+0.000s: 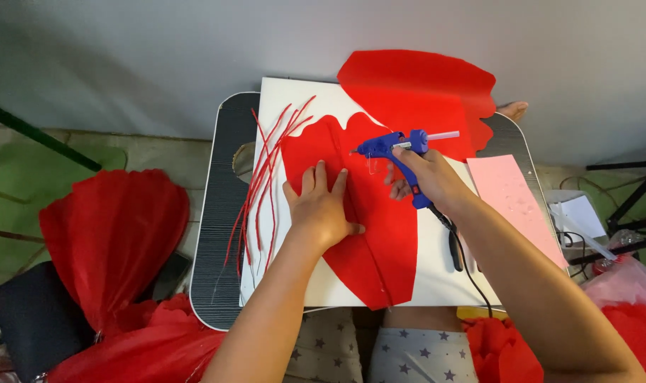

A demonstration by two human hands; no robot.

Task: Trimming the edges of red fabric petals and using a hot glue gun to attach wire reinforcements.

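Observation:
My left hand (321,206) lies flat, fingers apart, pressing on a big red petal-shaped sheet (376,241) that rests on a white board (436,276). My right hand (429,177) grips a blue glue gun (390,145), its nozzle pointing left just above the upper part of the red sheet, a glue stick poking out of its back. The gun's black cord (456,248) trails down toward me over the board. Another red petal sheet (419,89) lies at the far edge of the board.
Several thin red wires (263,184) lie on the board's left side. A pink sheet (514,202) sits to the right on the small dark lap table (220,234). Finished red petals (114,234) are piled on the floor at left; a foot (513,109) shows beyond the table.

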